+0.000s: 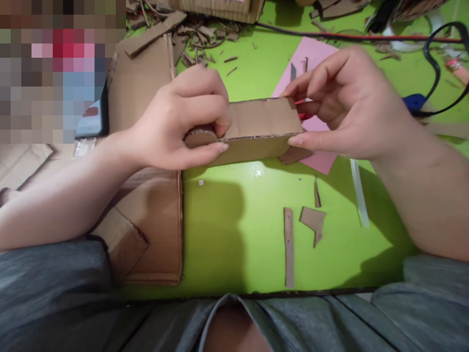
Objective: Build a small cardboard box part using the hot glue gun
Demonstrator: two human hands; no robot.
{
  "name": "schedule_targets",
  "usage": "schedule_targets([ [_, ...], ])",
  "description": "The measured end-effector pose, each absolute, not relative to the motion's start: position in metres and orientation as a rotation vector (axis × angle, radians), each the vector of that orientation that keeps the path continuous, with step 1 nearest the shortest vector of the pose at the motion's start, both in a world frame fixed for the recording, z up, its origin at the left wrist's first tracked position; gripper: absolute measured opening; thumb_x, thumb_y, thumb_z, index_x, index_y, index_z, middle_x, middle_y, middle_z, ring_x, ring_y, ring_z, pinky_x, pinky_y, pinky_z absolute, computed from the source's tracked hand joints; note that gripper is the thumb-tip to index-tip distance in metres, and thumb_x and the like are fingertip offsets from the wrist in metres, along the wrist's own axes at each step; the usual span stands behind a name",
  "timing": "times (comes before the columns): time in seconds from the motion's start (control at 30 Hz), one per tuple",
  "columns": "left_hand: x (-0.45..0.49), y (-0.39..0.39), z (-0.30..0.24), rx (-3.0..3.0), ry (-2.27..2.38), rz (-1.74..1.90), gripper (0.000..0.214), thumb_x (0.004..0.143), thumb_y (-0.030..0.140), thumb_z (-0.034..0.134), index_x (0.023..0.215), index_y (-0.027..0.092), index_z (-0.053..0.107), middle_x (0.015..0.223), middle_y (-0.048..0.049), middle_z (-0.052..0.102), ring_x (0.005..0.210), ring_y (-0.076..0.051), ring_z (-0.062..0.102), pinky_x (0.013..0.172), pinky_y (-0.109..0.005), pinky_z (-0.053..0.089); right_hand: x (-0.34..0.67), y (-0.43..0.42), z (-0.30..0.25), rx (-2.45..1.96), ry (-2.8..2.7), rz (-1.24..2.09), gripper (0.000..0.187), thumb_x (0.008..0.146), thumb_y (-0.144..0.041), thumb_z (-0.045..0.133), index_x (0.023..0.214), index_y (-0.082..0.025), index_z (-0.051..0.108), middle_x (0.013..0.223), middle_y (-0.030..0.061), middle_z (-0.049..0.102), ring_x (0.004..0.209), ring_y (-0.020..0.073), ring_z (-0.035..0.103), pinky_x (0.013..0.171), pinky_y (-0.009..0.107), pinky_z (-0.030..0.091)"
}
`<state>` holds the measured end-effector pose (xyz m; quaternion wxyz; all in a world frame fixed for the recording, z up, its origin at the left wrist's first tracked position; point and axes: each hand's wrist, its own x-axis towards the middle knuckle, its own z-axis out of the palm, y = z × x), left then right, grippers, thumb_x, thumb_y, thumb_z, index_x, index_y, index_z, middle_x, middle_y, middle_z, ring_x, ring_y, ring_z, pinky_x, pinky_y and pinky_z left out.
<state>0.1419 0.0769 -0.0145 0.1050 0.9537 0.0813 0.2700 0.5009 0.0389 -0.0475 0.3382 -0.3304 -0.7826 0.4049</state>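
Note:
A small folded cardboard piece (256, 129), shaped like a shallow box, is held above the green table (234, 230) by both hands. My left hand (179, 122) pinches its left end, fingers curled over the top and thumb underneath. My right hand (340, 105) grips the right end, thumb along the lower edge and fingers bent over the top. A bit of something red (303, 116) shows just behind the box at my right fingers; I cannot make out what it is.
A pink paper sheet (315, 58) lies under the right hand. Flat cardboard sheets (154, 215) lie at left. Cardboard scraps (311, 220) and a strip (288, 244) lie near the front edge, a clear glue stick (359, 193) at right. Black cables (436, 63) and offcuts (205, 39) fill the back.

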Motion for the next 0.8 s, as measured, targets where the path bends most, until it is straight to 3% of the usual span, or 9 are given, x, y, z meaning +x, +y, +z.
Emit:
schedule_targets([
  [0.23, 0.145, 0.075, -0.017, 2.819, 0.203, 0.82, 0.013, 0.116, 0.036, 0.068, 0.107, 0.028, 0.064, 0.11, -0.005, 0.069, 0.106, -0.024, 0.072, 0.097, -0.046, 0.063, 0.506, 0.031, -0.048, -0.884, -2.046, 1.061, 0.072, 0.089, -0.082, 0.102, 0.133, -0.041, 0.062, 0.148, -0.0001, 0.073, 0.143, 0.0273, 0.079, 0.113, 0.052, 0.079],
  [0.4, 0.145, 0.076, -0.018, 2.817, 0.25, 0.814, 0.014, 0.117, 0.037, 0.067, 0.106, 0.03, 0.063, 0.109, -0.0049, 0.07, 0.106, -0.023, 0.073, 0.097, -0.046, 0.065, 0.51, 0.028, -0.043, -0.888, -2.062, 1.021, 0.086, 0.09, -0.076, 0.104, 0.158, -0.052, 0.058, 0.153, -0.0043, 0.079, 0.148, 0.0283, 0.08, 0.122, 0.054, 0.075],
  [0.5, 0.145, 0.075, -0.017, 2.801, 0.264, 0.805, 0.014, 0.116, 0.038, 0.068, 0.104, 0.03, 0.065, 0.107, -0.0057, 0.071, 0.105, -0.024, 0.073, 0.096, -0.049, 0.067, 0.51, 0.025, -0.042, -0.917, -2.038, 1.09, 0.092, 0.091, -0.074, 0.104, 0.166, -0.054, 0.054, 0.158, -0.0029, 0.079, 0.15, 0.0296, 0.079, 0.12, 0.054, 0.076],
  [0.7, 0.142, 0.073, -0.006, 2.732, 0.367, 0.666, 0.015, 0.113, 0.043, 0.068, 0.104, 0.031, 0.071, 0.112, -0.0071, 0.072, 0.109, -0.029, 0.074, 0.1, -0.055, 0.067, 0.506, 0.026, -0.043, -0.92, -2.049, 1.047, 0.089, 0.086, -0.079, 0.105, 0.155, -0.047, 0.058, 0.154, -0.0011, 0.081, 0.142, 0.0322, 0.083, 0.11, 0.056, 0.08],
  [0.8, 0.136, 0.07, 0.005, 2.805, 0.365, 0.532, 0.024, 0.113, 0.053, 0.067, 0.117, 0.03, 0.071, 0.125, -0.0101, 0.069, 0.119, -0.032, 0.072, 0.105, -0.056, 0.066, 0.498, 0.022, -0.038, -0.966, -2.042, 0.983, 0.081, 0.085, -0.081, 0.103, 0.141, -0.045, 0.058, 0.148, -0.0005, 0.082, 0.143, 0.0324, 0.082, 0.105, 0.055, 0.082],
])
